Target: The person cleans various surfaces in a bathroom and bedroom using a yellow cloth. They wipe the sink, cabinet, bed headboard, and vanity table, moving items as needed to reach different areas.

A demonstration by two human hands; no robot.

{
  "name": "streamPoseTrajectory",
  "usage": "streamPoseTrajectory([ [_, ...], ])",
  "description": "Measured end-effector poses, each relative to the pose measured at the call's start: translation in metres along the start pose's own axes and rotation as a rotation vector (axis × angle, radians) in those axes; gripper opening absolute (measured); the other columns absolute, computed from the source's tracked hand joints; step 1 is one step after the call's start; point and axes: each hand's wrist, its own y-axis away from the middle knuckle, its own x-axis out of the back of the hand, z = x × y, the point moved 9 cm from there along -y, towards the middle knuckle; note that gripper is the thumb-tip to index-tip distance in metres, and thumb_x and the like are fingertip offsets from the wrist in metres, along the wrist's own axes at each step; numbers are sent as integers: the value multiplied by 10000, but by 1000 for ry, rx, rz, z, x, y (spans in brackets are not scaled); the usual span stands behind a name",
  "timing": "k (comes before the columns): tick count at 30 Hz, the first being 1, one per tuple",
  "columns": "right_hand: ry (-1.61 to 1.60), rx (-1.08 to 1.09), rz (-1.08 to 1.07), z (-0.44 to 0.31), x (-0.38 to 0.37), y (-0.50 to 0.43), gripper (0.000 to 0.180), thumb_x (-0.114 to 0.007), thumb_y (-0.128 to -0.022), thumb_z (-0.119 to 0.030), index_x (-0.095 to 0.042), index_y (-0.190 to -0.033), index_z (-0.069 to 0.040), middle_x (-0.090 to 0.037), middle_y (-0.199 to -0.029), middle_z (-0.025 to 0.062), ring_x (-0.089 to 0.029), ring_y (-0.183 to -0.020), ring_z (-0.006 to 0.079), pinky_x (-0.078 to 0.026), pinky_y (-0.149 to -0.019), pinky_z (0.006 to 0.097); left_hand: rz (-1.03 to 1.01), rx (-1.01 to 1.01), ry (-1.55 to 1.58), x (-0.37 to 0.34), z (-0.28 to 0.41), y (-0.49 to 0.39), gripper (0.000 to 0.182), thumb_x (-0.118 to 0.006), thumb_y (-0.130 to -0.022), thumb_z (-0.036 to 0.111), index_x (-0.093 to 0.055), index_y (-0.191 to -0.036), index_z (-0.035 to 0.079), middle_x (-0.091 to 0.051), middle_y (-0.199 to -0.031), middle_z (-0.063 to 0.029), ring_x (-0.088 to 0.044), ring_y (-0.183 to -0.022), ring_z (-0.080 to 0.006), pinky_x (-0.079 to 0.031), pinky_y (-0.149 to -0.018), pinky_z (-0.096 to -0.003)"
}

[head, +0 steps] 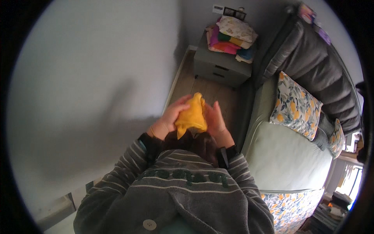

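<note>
A bundled yellow cloth (191, 115) is held up in front of my body, with one loose corner hanging toward me. My left hand (169, 117) grips its left side, thumb on top and fingers toward the far edge. Against or very near the cloth's right side is my right hand (215, 120), its thumb raised away from the fabric. The right fingers are partly hidden behind the cloth, so their hold on it is unclear.
Folded textiles (233, 36) are piled on a grey two-drawer nightstand (223, 65) ahead. To my right stands a bed with a pale green sheet (287, 155), lemon-print pillows (296, 106) and a dark padded headboard (314, 61). A plain wall (96, 73) rises close on the left.
</note>
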Motion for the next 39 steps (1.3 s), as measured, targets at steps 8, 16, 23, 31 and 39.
streamPoseTrajectory([
  [8,184,464,105,-173,-4,-87,793,-451,-764,148,-136,-1441,-119,-421,-1329,134,-430,-1226,266,-372,-1009,393,-190,136,531,41,53,-162,471,-358,-966,378,-436,-1263,22,-545,-1196,-130,-552,-1083,-259,-473,-909,-382],
  [16,-32,589,183,-251,35,-166,843,-380,-689,95,-72,-1448,-105,-325,-1410,174,-365,-1278,304,-326,-1041,395,-371,363,537,33,117,-276,663,-300,-917,563,-411,-1299,33,-505,-1255,-142,-514,-1138,-238,-428,-961,-374],
  [23,85,648,388,-307,100,-181,859,-350,-689,147,-72,-1452,-131,-279,-1435,187,-305,-1314,314,-328,-1030,396,-315,286,331,21,132,-359,632,-281,-937,524,-215,-1427,131,-305,-1428,-93,-346,-1285,-208,-327,-1042,-362],
  [31,1755,366,582,-335,237,-232,637,-486,-750,62,-359,-1359,-71,-410,-1364,155,-468,-1192,306,-436,-920,334,242,124,-437,129,36,-488,628,-453,-929,377,-166,-1432,134,-471,-1250,-73,-445,-1156,-173,-353,-936,-325],
  [39,2136,20,792,-209,318,-393,581,-520,-853,-305,-340,-1352,-69,-251,-1434,156,-156,-1357,341,-160,-1075,500,350,441,-387,237,-67,-393,452,-528,-907,288,-397,-1301,108,-609,-925,-65,-590,-862,-141,-454,-762,-271],
])
